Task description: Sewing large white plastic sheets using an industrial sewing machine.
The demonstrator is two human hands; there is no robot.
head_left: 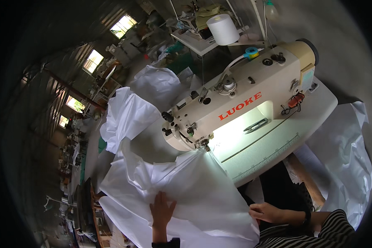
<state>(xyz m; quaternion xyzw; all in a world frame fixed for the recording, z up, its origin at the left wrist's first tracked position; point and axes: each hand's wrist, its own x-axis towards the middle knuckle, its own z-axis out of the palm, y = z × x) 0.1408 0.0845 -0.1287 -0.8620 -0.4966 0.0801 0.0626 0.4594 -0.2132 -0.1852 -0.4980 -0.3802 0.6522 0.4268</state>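
A large sheet of white fabric runs under the needle area of a cream sewing machine and drapes toward me. My left hand lies flat on the fabric with its fingers spread. At the right edge of the sheet, my right hand pinches the fabric edge between thumb and curled fingers. The presser foot meets the top of the sheet under the machine's lit head. Whether the needle is in the fabric cannot be made out.
Thread snips lie on the machine bed. A white thread cone stands behind the machine. More white fabric bunches at the far left and hangs at the right. A cluttered workshop with bright windows stretches away to the left.
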